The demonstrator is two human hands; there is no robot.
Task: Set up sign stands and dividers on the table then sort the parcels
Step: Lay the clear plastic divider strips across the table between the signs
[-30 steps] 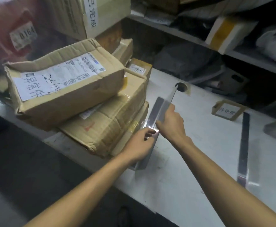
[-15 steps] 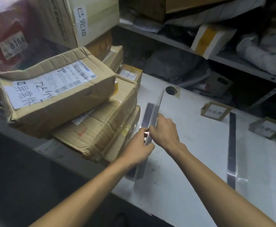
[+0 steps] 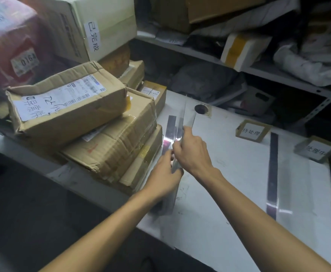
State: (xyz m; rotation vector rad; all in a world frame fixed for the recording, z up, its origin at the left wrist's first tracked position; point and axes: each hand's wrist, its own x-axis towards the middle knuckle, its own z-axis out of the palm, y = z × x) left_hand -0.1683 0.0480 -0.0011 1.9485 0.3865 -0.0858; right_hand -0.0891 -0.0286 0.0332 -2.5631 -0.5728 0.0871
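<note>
Both hands are working a clear divider [image 3: 182, 122] upright beside the stack of parcels [image 3: 109, 146] — the right hand [image 3: 192, 152] is pinching its top edge, the left hand [image 3: 163, 176] is closing around the near end. I'd be keeping it square to the table [image 3: 219, 203] edge and pressing the base flat, since it's flexing. Two sign stands [image 3: 252, 130] are sitting at the back of the white table — cluttered shelves [image 3: 259, 69] behind, dim room.

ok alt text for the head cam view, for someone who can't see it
Both hands, left hand and right hand, hold a clear divider upright on a white table, right beside a stack of cardboard parcels. Two small sign stands sit farther right, with cluttered shelving behind.
</note>
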